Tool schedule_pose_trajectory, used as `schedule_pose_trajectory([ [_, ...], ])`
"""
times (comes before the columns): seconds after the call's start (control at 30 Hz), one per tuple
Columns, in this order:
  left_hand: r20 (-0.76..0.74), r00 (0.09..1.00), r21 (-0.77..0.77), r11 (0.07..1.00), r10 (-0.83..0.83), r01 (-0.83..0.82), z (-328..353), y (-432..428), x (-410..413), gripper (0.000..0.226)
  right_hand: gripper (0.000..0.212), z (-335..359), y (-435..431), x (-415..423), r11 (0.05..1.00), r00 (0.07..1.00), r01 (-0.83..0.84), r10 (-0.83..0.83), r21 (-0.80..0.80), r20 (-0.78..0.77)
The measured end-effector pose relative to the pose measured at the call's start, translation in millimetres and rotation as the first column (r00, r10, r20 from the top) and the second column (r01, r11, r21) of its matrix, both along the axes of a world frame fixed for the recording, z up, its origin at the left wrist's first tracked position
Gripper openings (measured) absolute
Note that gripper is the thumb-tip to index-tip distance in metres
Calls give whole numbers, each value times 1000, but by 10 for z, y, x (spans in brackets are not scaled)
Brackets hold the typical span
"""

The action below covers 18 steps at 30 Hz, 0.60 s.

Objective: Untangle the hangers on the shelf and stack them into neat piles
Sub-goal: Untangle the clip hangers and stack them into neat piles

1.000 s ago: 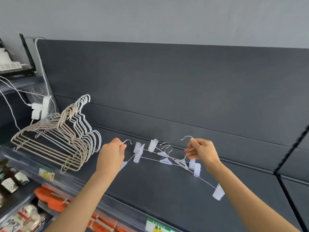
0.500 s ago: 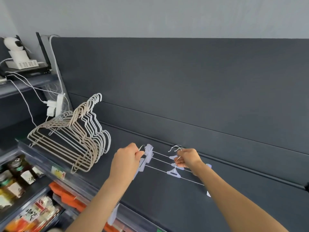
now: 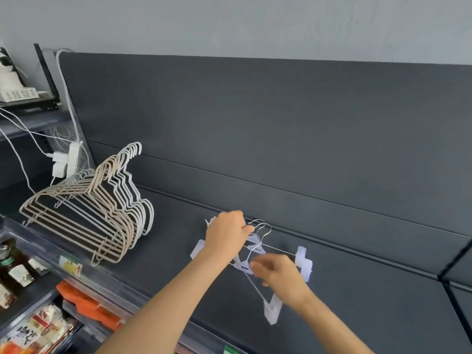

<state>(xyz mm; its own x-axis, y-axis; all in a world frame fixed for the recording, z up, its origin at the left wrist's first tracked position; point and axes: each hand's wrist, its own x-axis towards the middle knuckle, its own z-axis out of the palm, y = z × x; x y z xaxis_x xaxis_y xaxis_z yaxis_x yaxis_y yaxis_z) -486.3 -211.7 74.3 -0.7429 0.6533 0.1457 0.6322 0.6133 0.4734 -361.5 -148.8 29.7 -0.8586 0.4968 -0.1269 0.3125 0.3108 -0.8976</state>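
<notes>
1. The clip hangers (image 3: pixel 242 267) lie on the shelf (image 3: pixel 357 290), right of centre. The left hand (image 3: pixel 226 236) grasps their hooks (image 3: pixel 265 235). The right hand (image 3: pixel 281 277) is blurred at the front hanger's neck, and we cannot tell whether it holds anything.
2. Risk, as we judge it: crossed bars or a caught clip (image 3: pixel 303 260) may drag the whole bundle when one hanger is pulled. The front clip (image 3: pixel 272 309), nearest the shelf edge, could then slide off.
3. A pile (image 3: pixel 120 226) of wire hangers leans well apart at left, with a power strip (image 3: pixel 72 159) behind it and bottles (image 3: pixel 18 273) below. The crossed bars, not these, obstruct the work.
</notes>
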Motion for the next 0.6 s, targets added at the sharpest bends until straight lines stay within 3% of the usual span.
schedule_pose_trajectory([
  [0.1, -56, 998, -42, 999, -31, 29, 0, 167, 71, 39, 44, -8, -90, 81, 970, 986, 22, -60, 240, 154],
  [0.17, -80, 996, -46, 998, -47, 43, -6, 235, 107, 38, 34, -2, -68, 94, 885, 938, -31, -135, 465, 319],
  [0.23, -69, 995, -22, 997, -71, 69, -33, 250, 112, 36, 17, -9, -19, 108, 829, 891, -114, -158, 548, 425],
  [0.3, -8, 993, 39, 992, -121, 121, -78, 206, 86, 32, 24, -39, 58, 144, 849, 893, -138, -116, 511, 434],
  [0.43, 144, 930, 208, 929, -338, 305, -180, -15, -47, 17, 26, 6, 222, 271, 981, 963, -76, 26, 178, 268],
  [0.5, 95, 898, 167, 896, -430, 412, -250, -184, -156, 21, 31, 53, 317, 338, 990, 974, -104, 83, 90, 209],
  [0.6, -125, 858, -57, 867, -498, 495, -412, -449, -344, 36, 18, 101, 448, 424, 982, 976, -171, 181, -85, 121],
])
